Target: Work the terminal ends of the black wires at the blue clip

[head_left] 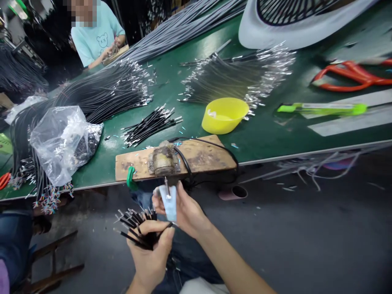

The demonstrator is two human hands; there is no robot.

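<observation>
My left hand [150, 253] is closed around a bundle of short black cables [134, 224] with bare silvery ends. One cable tip sticks out between its thumb and forefinger, toward my right hand. My right hand [190, 212] is beside a light-blue tapered piece [170, 204] that hangs at a thin metal shaft; its fingers are partly behind the piece, so its grip is unclear. The shaft points down from a small motor [163, 161] on a wooden board [205, 155] at the table's edge.
On the green table [190, 122] lie short black cables [150, 126], a yellow cup [225, 116], a plastic bag [64, 143], long cable bundles [107, 90], a green cutter [324, 108] and red-handled scissors [349, 75]. A person [98, 41] sits across the table. A wooden stool [53, 261] stands lower left.
</observation>
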